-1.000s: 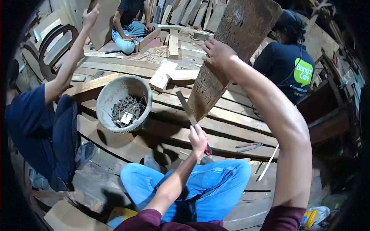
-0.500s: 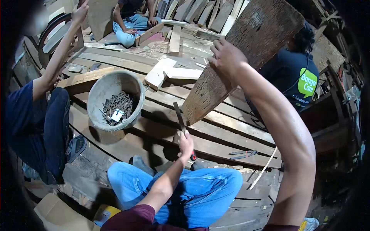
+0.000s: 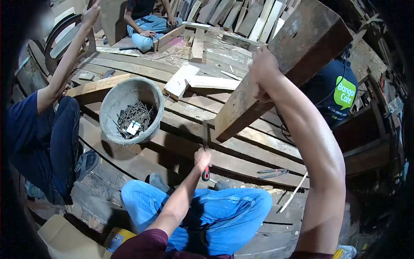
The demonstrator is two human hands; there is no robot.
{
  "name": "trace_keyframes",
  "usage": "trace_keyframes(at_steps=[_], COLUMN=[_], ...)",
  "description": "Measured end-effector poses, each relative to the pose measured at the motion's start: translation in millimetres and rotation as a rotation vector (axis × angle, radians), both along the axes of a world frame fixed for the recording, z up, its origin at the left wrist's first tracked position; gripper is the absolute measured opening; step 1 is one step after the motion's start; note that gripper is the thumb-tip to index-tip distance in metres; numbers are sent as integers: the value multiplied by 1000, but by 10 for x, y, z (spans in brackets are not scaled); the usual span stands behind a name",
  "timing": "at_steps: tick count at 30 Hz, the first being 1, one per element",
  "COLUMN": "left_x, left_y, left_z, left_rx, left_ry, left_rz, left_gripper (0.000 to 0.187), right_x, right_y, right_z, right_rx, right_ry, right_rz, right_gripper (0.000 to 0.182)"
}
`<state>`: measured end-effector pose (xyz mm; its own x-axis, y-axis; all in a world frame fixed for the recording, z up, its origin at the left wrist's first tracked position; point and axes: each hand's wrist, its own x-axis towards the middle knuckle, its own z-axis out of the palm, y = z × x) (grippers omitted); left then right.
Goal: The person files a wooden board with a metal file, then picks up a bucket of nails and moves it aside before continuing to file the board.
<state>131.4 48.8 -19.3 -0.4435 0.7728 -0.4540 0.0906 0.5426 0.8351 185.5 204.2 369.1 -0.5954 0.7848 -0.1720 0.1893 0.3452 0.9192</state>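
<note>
My right hand [image 3: 264,69] is closed around the edge of a thick, weathered wooden beam [image 3: 276,82]. The beam is tilted, its lower end close over the slatted boards and its upper end leaning away to the right. In my left hand [image 3: 202,159], the fingers wrap round a tool with a flat, dark metal blade [image 3: 205,133] and a red-and-black handle [image 3: 206,174]. The blade points away from me, just left of the beam's lower end.
A grey bucket [image 3: 157,97] of nails stands left of the tool. Pliers [image 3: 272,173] lie on the boards at right. Pale wood offcuts [image 3: 181,82] lie beyond the bucket. People sit at left, at the back and behind the beam, one wearing a dark printed shirt [image 3: 340,86].
The beam has turned in my right hand so its thick side now shows, and its lower end has shifted right. The tool has swung from leaning left to nearly straight ahead.
</note>
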Motion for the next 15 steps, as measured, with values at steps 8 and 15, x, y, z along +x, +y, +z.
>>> trace_keyframes(at_steps=[8, 15], left_x=[180, -56], left_y=[98, 172], left_z=[477, 196], left_rx=[426, -141], left_ry=[181, 10], left_rz=[7, -292], left_gripper=[44, 49], right_x=[-170, -168], right_y=[12, -16], right_z=[25, 95], right_rx=[-37, -136], right_ry=[21, 102], right_rz=[-87, -205], right_gripper=[41, 65])
